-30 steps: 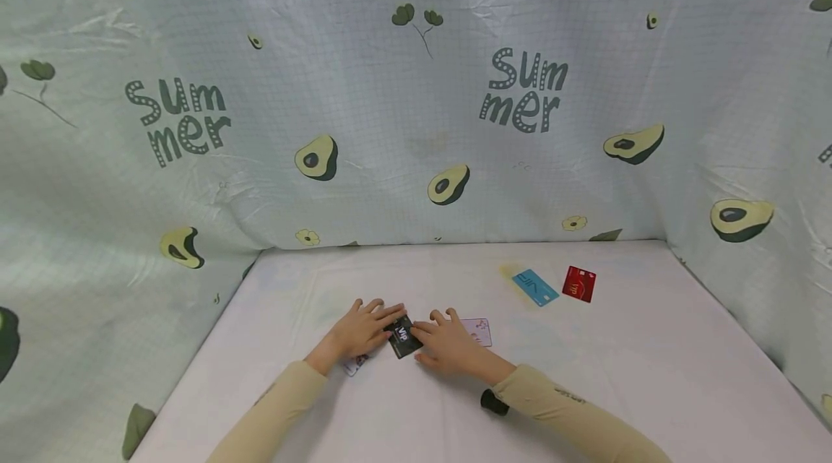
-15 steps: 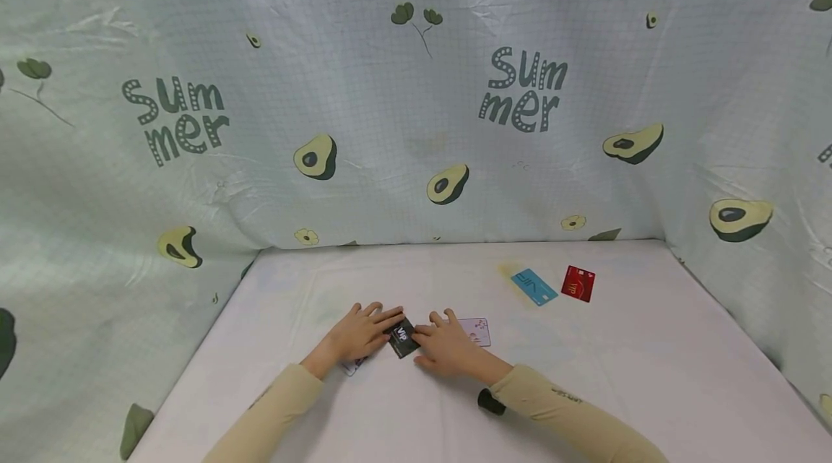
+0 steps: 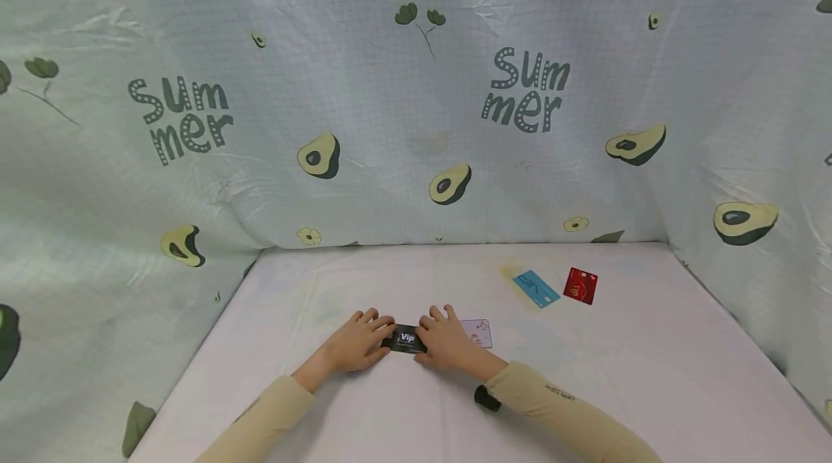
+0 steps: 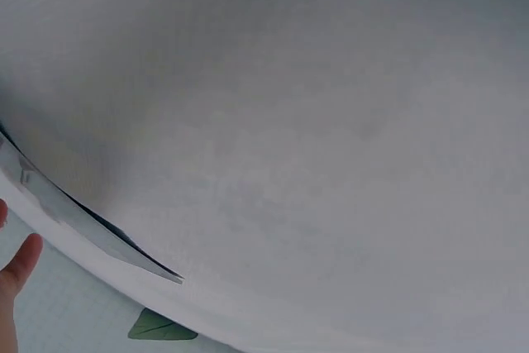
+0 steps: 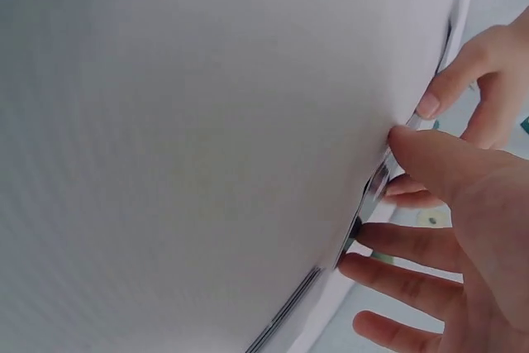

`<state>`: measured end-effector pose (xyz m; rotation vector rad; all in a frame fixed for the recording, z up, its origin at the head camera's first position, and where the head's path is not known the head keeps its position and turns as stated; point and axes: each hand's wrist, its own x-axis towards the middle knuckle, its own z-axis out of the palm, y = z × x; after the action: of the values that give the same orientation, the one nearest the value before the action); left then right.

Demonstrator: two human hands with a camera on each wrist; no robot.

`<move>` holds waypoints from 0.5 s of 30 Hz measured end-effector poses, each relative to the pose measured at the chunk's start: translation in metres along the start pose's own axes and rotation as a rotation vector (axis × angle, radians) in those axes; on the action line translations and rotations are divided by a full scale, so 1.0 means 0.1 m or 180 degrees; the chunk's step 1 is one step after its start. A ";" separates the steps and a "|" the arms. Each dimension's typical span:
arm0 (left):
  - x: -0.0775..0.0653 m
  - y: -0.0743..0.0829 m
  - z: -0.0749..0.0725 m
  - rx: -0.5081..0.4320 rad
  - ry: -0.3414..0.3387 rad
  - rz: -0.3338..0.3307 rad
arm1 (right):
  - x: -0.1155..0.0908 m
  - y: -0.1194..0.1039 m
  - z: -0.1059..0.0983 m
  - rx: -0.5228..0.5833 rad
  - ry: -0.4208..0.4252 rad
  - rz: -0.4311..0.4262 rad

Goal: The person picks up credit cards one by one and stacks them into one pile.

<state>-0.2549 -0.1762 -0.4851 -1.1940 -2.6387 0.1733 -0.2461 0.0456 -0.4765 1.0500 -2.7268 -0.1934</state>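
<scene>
A black card with "Vip" lettering (image 3: 406,338) lies crosswise between my two hands in the head view. My left hand (image 3: 356,342) holds its left end, fingers at the far edge and thumb at the near edge. At the right end, my right hand (image 3: 448,344) grips it the same way. The right wrist view shows the thumb and fingers of the right hand (image 5: 488,237) at the card's edge, with the left hand (image 5: 496,64) beyond. A pale pink flowered card (image 3: 479,333) lies partly hidden behind the right hand.
Farther back on the white table (image 3: 585,376) lie a blue card (image 3: 536,289) and a red card (image 3: 581,285). A small black object (image 3: 487,398) sits under the right sleeve. Hanging cloth (image 3: 390,102) printed with avocados closes off the back and sides.
The black card has turned from a slant to lie crosswise. My left hand has shifted to its left end, and the pale card seen beneath that hand earlier is now hidden.
</scene>
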 end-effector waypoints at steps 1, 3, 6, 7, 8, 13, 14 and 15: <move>0.00 0.00 0.00 0.0036 0.0054 0.0029 | 0.01 0.00 0.01 -0.0003 0.0019 0.0004; -0.01 -0.01 0.01 0.0087 0.0132 0.0078 | 0.02 0.01 0.02 0.0013 0.0058 0.0009; -0.01 -0.02 0.02 0.0109 0.0171 0.0104 | 0.05 0.02 0.02 0.0045 0.0077 0.0004; -0.01 -0.02 0.02 0.0089 0.0167 0.0110 | 0.06 0.03 0.03 0.0068 0.0072 0.0002; -0.02 -0.03 0.01 0.0078 0.0160 0.0114 | 0.07 0.04 0.02 0.0091 0.0059 0.0004; -0.03 -0.03 0.00 -0.0014 0.0165 0.0119 | 0.11 0.07 0.02 0.0214 -0.0067 0.0061; -0.03 -0.03 0.01 -0.0019 0.0182 0.0123 | 0.12 0.08 0.02 0.0220 -0.0106 0.0088; -0.03 -0.03 0.01 -0.0027 0.0193 0.0125 | 0.13 0.09 0.03 0.0232 -0.0144 0.0118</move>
<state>-0.2554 -0.1802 -0.4861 -1.2347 -2.5679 0.1307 -0.2621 0.0430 -0.4755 1.0252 -2.8112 -0.1140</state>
